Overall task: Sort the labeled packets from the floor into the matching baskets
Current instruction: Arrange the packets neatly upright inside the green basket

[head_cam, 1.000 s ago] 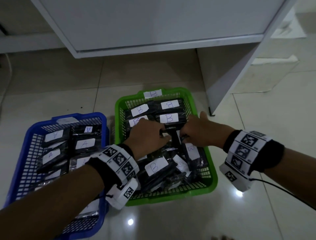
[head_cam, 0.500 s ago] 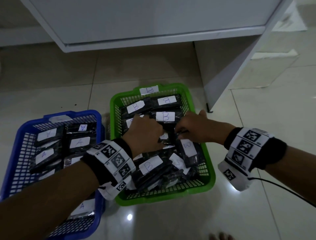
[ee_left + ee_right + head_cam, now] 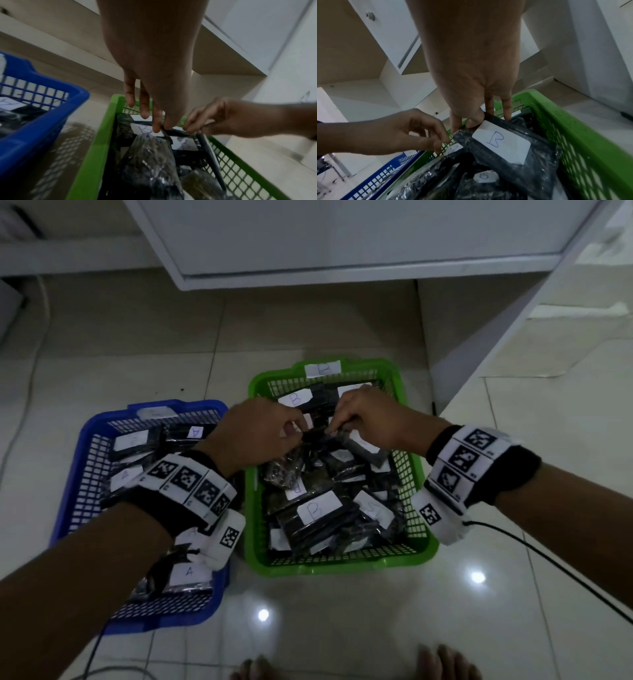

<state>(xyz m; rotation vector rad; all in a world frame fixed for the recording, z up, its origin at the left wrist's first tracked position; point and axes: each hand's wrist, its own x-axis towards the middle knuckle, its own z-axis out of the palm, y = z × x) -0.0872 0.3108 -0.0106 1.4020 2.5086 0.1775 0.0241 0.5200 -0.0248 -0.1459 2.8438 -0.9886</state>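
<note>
Tiled floor, green basket (image 3: 416, 470), both hands moved farther back, right hand (image 3: 373, 419) pinching B packet (image 3: 503, 143), left hand (image 3: 255, 433) pinching another.

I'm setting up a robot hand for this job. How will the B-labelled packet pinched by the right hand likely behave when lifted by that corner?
The B packet looks like a soft, crinkled plastic pouch, so it will probably sag from the right hand. Its glossy film may be slippery. It seems light, since a fingertip pinch holds it over the green basket.

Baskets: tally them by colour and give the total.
Blue basket: 1
Green basket: 1
Total: 2 baskets
</note>
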